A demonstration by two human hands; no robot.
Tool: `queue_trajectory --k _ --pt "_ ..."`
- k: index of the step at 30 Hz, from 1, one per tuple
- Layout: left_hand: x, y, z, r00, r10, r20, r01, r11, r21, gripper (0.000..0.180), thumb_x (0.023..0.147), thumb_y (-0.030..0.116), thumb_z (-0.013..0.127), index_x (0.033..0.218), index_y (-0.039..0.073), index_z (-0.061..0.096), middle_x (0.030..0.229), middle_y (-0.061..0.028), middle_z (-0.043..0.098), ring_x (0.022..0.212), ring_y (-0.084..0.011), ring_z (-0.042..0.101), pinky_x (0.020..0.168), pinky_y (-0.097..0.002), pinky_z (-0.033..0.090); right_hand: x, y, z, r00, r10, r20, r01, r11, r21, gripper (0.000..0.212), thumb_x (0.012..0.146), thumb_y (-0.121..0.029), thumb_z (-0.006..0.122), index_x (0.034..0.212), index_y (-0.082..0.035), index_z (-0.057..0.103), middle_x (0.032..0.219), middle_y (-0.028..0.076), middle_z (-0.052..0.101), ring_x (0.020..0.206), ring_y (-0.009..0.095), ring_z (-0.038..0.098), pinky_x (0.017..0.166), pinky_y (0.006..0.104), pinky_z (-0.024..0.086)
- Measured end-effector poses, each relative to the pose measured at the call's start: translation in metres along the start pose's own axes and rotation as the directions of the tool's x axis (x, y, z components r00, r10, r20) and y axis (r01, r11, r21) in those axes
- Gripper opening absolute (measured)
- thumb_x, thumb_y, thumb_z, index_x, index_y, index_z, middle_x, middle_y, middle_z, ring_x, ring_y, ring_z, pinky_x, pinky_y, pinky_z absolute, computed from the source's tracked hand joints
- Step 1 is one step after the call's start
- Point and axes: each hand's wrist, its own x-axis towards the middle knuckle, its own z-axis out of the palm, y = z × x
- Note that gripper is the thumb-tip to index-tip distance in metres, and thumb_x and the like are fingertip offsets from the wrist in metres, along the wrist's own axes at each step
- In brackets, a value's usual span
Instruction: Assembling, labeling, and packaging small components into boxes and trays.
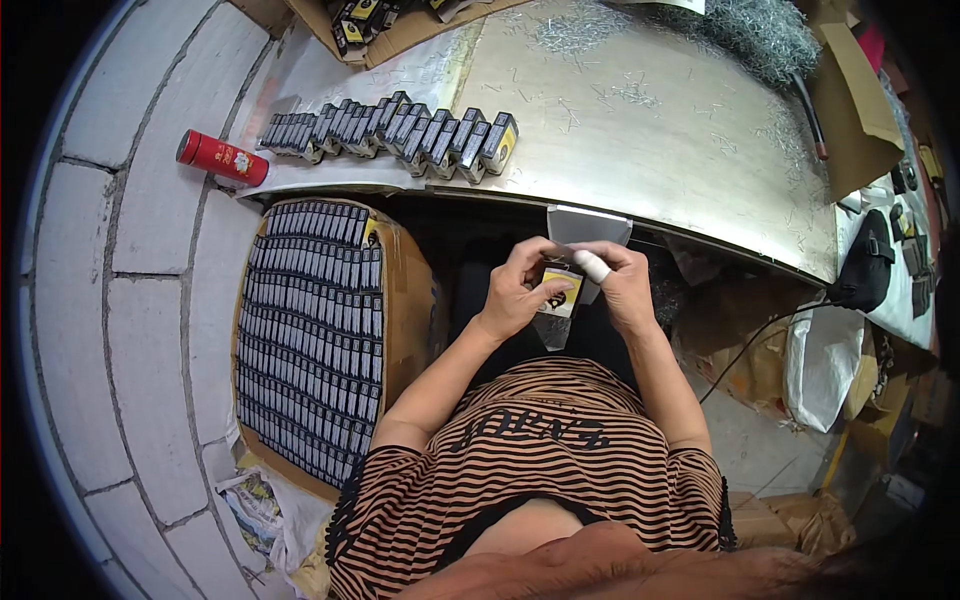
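In front of my torso, my left hand (pixel 515 290) grips a small yellow, black and white carton (pixel 562 298), its thumb lying across the front. My right hand (pixel 625 285) closes at the carton's upper end, fingers bent toward the left ones. A white wrapping (pixel 592 266) covers one of the right hand's digits. What the fingertips do at the carton's top is too small to make out. Just beyond both hands, a grey metal piece (pixel 590 225) juts out from under the table edge.
Similar cartons (pixel 440 140) stand in a staggered row on the metal-topped table (pixel 690 150), left of scattered small wire pieces (pixel 635 95). A red bottle (pixel 222 158) lies beside them. At my left is a cardboard box (pixel 408 300) packed with cartons. A black cable (pixel 750 335) hangs at right.
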Motion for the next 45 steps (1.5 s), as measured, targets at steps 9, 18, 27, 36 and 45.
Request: queue_trajectory --k 9,18,27,36,45 --pt "0.003 0.001 -0.012 0.984 -0.166 0.058 0.148 0.96 0.237 0.078 0.074 0.009 0.083 0.139 0.003 0.04 0.067 0.0019 0.057 0.059 -0.0015 0.042 0.052 -0.0179 0.035 0.008 0.001 -0.008 0.997 0.077 -0.023 -0.08 0.979 -0.187 0.013 0.085 -0.007 0.07 0.097 -0.001 0.073 0.086 0.004 0.071 0.081 0.009 0.063 0.075 0.0239 0.05" --pt "0.024 0.001 -0.01 0.963 -0.264 0.055 0.265 0.964 -0.015 0.064 0.077 0.0 0.078 0.134 -0.001 0.05 0.07 0.0017 0.056 0.061 -0.0002 0.047 0.054 -0.0162 0.039 0.009 -0.011 -0.016 0.99 -0.024 0.142 0.059 0.968 -0.245 0.02 0.088 -0.015 0.069 0.099 0.0 0.074 0.1 0.012 0.073 0.094 0.017 0.067 0.089 0.0284 0.05" --pt "0.122 0.037 0.011 0.974 0.224 -0.039 -0.182 0.87 0.459 0.021 0.08 0.011 0.076 0.098 0.002 0.069 0.087 -0.0077 0.07 0.066 -0.0137 0.063 0.059 -0.0255 0.049 0.073 -0.053 -0.02 0.978 -0.206 -0.028 0.195 0.956 -0.221 0.025 0.096 -0.01 0.056 0.114 0.004 0.065 0.114 0.014 0.068 0.106 0.019 0.063 0.094 0.0291 0.047" --pt "0.396 -0.011 -0.14 0.976 0.214 -0.041 0.034 0.034 0.999 0.034 0.085 0.026 0.067 0.111 0.006 0.06 0.109 -0.0206 0.057 0.102 -0.0387 0.058 0.082 -0.0485 0.051 0.312 -0.081 -0.085 0.895 -0.446 0.0 0.218 0.437 -0.872 0.037 0.092 -0.018 0.056 0.123 0.003 0.057 0.122 0.025 0.06 0.113 0.041 0.057 0.099 0.0431 0.044" --pt "0.494 -0.103 -0.209 0.995 -0.083 0.047 -0.066 -0.245 0.967 0.024 0.081 0.006 0.061 0.105 0.009 0.064 0.124 -0.0195 0.051 0.104 -0.0389 0.061 0.085 -0.0477 0.053 0.375 -0.065 -0.12 0.98 -0.148 0.136 0.115 -0.144 -0.983 0.076 0.091 -0.064 0.041 0.152 -0.021 0.025 0.158 0.015 0.021 0.145 0.041 0.015 0.115 0.0586 0.014"
